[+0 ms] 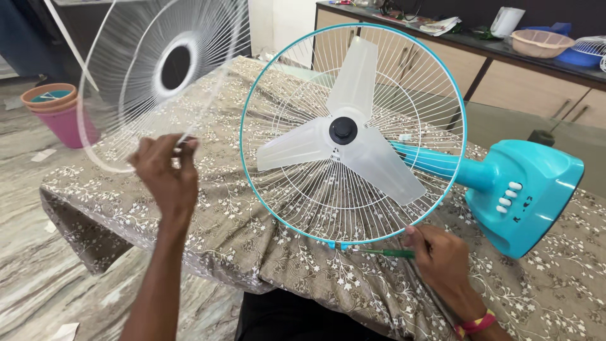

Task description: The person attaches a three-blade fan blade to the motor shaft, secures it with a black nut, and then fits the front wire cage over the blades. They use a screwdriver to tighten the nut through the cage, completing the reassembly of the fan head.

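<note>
A turquoise fan lies on its back on a table, its base [530, 192] at the right. Its rear wire guard with a turquoise rim [252, 88] faces me, and a translucent three-blade propeller [353, 142] with a black hub cap sits in it. My left hand [165, 173] holds the white front wire guard [151, 69] lifted up and tilted, left of the fan. My right hand [442, 256] grips a green-handled screwdriver [385, 252], its tip at the small clip on the bottom of the turquoise rim.
The table wears a brown floral cloth [252, 252]. Stacked pink and orange pots [53, 107] stand on the floor at left. A dark-topped counter [480, 44] behind holds a beige basket [540, 43], a blue bowl and papers.
</note>
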